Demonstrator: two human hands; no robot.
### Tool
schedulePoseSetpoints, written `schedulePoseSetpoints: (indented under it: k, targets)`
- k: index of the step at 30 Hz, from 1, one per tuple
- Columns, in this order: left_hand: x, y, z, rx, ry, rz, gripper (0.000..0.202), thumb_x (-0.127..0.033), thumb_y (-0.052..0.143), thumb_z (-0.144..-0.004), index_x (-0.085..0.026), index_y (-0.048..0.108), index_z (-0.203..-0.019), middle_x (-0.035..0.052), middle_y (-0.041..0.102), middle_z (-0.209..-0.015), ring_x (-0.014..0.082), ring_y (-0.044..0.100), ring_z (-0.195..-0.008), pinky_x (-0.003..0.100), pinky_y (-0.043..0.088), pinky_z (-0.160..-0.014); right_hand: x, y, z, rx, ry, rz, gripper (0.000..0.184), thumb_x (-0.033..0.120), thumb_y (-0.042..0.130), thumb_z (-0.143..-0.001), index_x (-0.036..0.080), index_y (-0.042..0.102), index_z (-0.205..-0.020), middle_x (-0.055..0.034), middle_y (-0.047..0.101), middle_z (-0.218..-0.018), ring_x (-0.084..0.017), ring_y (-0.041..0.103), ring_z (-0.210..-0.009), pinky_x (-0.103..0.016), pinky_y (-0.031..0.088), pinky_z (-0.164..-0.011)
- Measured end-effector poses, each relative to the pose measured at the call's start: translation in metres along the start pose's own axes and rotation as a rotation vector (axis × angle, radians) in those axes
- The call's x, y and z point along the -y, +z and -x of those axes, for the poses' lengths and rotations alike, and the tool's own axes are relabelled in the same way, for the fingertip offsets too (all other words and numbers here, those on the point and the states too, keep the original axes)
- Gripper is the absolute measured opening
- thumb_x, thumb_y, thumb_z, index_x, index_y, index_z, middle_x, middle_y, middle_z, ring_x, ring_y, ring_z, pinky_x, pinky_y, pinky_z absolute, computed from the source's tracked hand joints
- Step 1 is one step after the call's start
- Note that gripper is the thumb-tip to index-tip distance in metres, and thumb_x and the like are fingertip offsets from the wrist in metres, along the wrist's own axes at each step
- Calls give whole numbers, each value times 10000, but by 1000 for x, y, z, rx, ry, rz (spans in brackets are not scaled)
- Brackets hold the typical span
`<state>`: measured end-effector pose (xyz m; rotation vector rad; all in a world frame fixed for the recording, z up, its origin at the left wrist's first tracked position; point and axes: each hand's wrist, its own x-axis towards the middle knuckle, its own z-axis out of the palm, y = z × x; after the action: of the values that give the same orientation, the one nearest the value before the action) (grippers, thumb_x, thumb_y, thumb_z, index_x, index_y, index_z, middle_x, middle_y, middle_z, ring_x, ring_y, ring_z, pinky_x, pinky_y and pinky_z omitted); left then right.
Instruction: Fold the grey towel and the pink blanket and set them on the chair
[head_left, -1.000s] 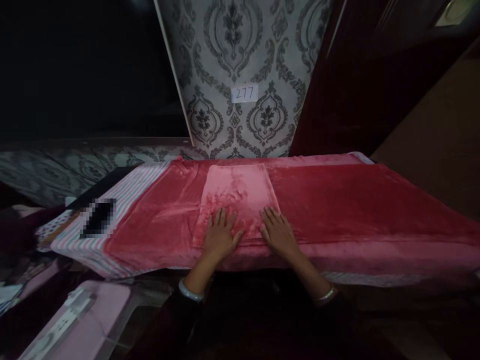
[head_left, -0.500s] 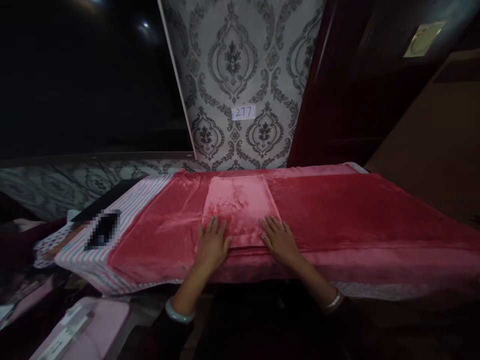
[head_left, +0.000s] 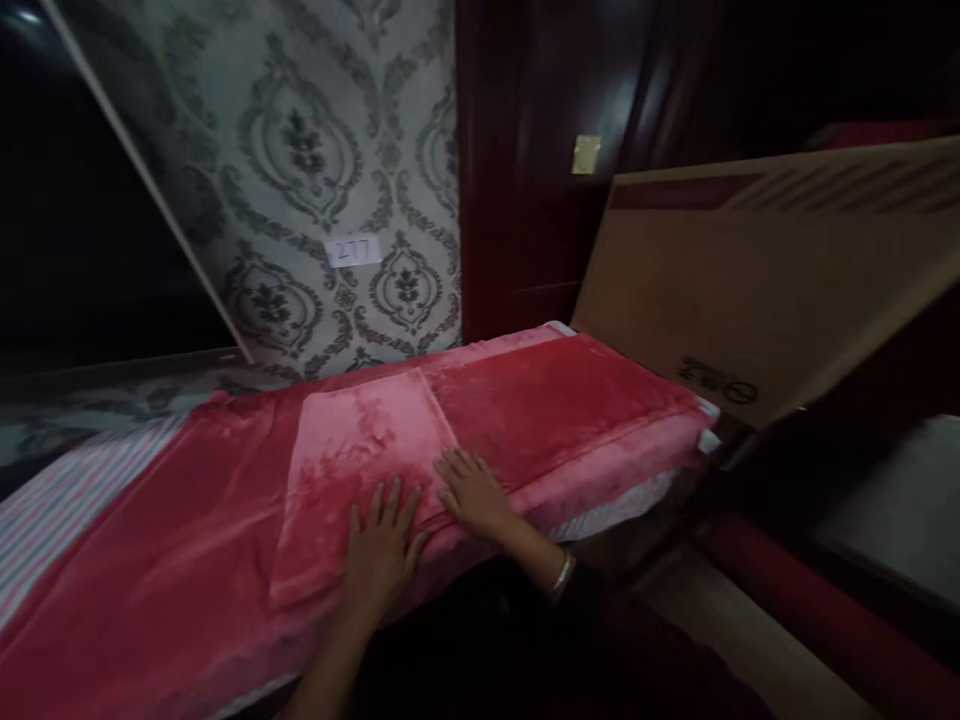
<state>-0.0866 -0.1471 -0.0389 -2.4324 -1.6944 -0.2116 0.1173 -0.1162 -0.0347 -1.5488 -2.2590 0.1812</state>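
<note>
A red plush blanket (head_left: 540, 400) lies spread along a long surface, its paler pink side showing at the edges. On its middle is a light pink folded section (head_left: 352, 430), roughly rectangular. My left hand (head_left: 382, 550) rests flat on the near part of that section, fingers spread. To its right, my right hand (head_left: 472, 490) lies palm down at the section's right near corner, fingers stretched out. Neither hand grips anything.
Striped cloth (head_left: 82, 500) shows beneath the blanket at the left. A large cardboard box (head_left: 765, 280) stands beyond the right end. Behind are patterned wallpaper with a paper label (head_left: 354, 251), a dark screen (head_left: 90, 220) and a dark red panel (head_left: 525, 200).
My view has swung to the right, bringing the cardboard box and the blanket's right end into sight. My left hand has slid right across the folded section; both hands stay flat.
</note>
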Motion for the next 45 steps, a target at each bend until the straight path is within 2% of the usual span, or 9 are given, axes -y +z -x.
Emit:
schedulePoseSetpoints:
  k: [4, 9, 13, 18, 21, 28, 35, 40, 45]
  targets:
    - [-4, -4, -4, -14, 3, -46, 566, -376, 519, -987, -276, 516, -1544, 153, 435, -1629, 408, 392, -1516, 719, 308, -1177, 1, -5, 2, -31, 19, -46, 549, 415, 510, -1045, 214, 505, -1556, -82, 419, -1659, -307, 335, -1551, -520, 308, -1255]
    - [3, -5, 4, -13, 12, -5, 575, -365, 474, -975, -220, 545, -1527, 167, 474, -1604, 382, 435, -1494, 666, 333, -1188, -3, -5, 12, -106, 62, -84, 519, 371, 545, -1030, 317, 530, -1546, -32, 437, -1648, -314, 415, -1506, -516, 331, -1251]
    - [41, -2, 14, -27, -34, 111, 559, -392, 430, -961, -190, 636, -1440, 150, 552, -1553, 339, 464, -1481, 602, 339, -1215, -7, -7, 14, -84, 51, -60, 515, 351, 556, -1024, 301, 542, -1536, -35, 455, -1639, -306, 415, -1506, -488, 345, -1240]
    - [103, 1, 27, -240, -328, 377, 555, -459, 420, -926, -173, 690, -1317, 150, 667, -1416, 313, 570, -1384, 538, 430, -1180, -11, 1, 20, -77, 8, 38, 507, 317, 445, -1053, 214, 525, -1543, -92, 414, -1660, -273, 269, -1582, -511, 289, -1251]
    - [116, -1, 36, -299, -472, 509, 610, -483, 453, -881, -131, 653, -1338, 181, 683, -1371, 319, 626, -1309, 512, 477, -1145, -18, 15, 27, -93, -63, 81, 531, 274, 404, -1042, 206, 506, -1558, -103, 418, -1654, -267, 285, -1576, -535, 238, -1262]
    - [86, -6, 48, -228, -364, 374, 589, -408, 535, -903, -180, 578, -1445, 164, 656, -1416, 330, 577, -1362, 572, 369, -1217, -41, 30, 47, -125, -100, 90, 578, 258, 387, -1025, 130, 454, -1584, -151, 444, -1632, -266, 360, -1537, -513, 240, -1253]
    - [103, -1, 47, -225, -376, 361, 547, -362, 413, -959, -116, 605, -1409, 188, 591, -1498, 322, 509, -1441, 548, 406, -1205, -50, 18, 53, -139, -101, 19, 578, 299, 402, -1028, 160, 457, -1586, -127, 466, -1624, -257, 352, -1542, -508, 291, -1250]
    - [74, -15, 7, -219, -146, 332, 530, -379, 399, -989, -161, 602, -1427, 136, 588, -1519, 291, 482, -1472, 526, 373, -1239, -84, 7, 61, -336, 1, -115, 597, 351, 382, -1038, 186, 421, -1610, -126, 468, -1620, -244, 365, -1538, -499, 325, -1251]
    - [14, -31, -54, -110, 92, 293, 524, -333, 400, -1006, -158, 577, -1467, 129, 570, -1542, 284, 463, -1488, 518, 358, -1246, -172, -21, 76, -674, 408, -353, 665, 482, 352, -1012, 145, 454, -1576, -181, 557, -1529, -266, 504, -1435, -495, 430, -1176]
